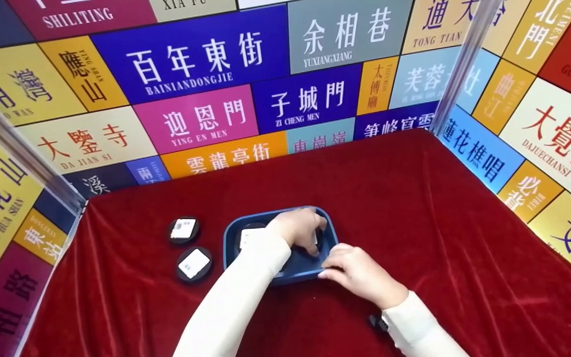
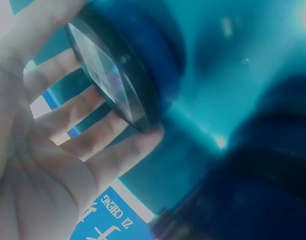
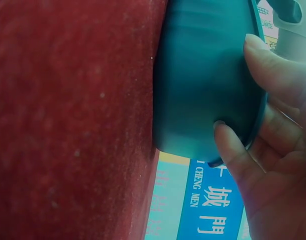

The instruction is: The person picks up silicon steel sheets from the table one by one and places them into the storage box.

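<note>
- Inside the blue box [image 1: 305,265], toward two o'clock, a round dark case [image 2: 118,70] is being held at its edge by the curled fingers of the left hand [image 1: 298,228]; how firmly the thumb is pressing cannot be told.
- By that edge hold, a slip is being risked: the case is being held tilted, its shiny face turned toward the palm, and a twist could be caused by uneven fingertip pressure.
- At four o'clock, the box's rim is being pinched by the right hand [image 1: 355,272], with digits on both sides of the wall.
- Should that corner be pressed down or pulled toward six o'clock, the box could be tipped or dragged over the red cloth [image 1: 389,198], since no hold is being seen at its nine o'clock end.
- Inside, toward nine o'clock, another labelled case [image 1: 250,238] is lying beside the left sleeve [image 1: 246,297]; a knock could be caused by a low forearm.
- Outside, around nine o'clock, an upper case [image 1: 184,229] and a lower case [image 1: 194,264] are resting; by a box slid that way, the lower could be shoved first.
</note>
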Tool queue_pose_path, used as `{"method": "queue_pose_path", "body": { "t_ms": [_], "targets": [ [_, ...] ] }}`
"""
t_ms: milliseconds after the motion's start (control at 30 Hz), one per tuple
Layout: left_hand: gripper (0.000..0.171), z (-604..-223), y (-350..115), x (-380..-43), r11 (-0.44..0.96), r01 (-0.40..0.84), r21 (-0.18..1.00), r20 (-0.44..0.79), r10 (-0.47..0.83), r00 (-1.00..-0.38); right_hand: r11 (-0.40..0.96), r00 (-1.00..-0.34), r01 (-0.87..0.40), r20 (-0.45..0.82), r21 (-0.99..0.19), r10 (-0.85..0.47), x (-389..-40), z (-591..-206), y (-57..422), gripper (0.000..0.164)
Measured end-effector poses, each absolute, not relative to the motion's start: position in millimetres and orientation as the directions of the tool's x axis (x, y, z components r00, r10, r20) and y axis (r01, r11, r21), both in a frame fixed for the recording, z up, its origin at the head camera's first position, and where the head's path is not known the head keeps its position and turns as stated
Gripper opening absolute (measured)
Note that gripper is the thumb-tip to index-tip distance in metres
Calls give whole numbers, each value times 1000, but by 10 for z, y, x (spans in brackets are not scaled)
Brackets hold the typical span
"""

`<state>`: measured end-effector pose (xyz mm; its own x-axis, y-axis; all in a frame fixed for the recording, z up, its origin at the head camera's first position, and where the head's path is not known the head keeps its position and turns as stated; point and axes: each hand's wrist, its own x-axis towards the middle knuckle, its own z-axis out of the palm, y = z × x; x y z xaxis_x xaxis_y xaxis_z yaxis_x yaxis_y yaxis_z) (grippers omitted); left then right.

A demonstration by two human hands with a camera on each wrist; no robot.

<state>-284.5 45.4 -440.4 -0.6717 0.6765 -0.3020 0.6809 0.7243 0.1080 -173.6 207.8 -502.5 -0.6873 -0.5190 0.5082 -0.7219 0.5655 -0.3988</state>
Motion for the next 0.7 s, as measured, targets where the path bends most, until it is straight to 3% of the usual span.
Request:
{"method": "queue_pose_path", "body": {
  "t_ms": [333, 700],
  "targets": [
    [58, -4499, 474, -2832, 722, 686, 90, -294, 677, -674, 533, -667, -742, 527, -406, -527, -1741, -5027, 2088, 6],
    [61, -4553, 483, -2854, 722, 685, 93, -283, 679, -677, 548, -688, -724, 505, -420, -521, -1743, -5026, 2100, 7]
  ]
}}
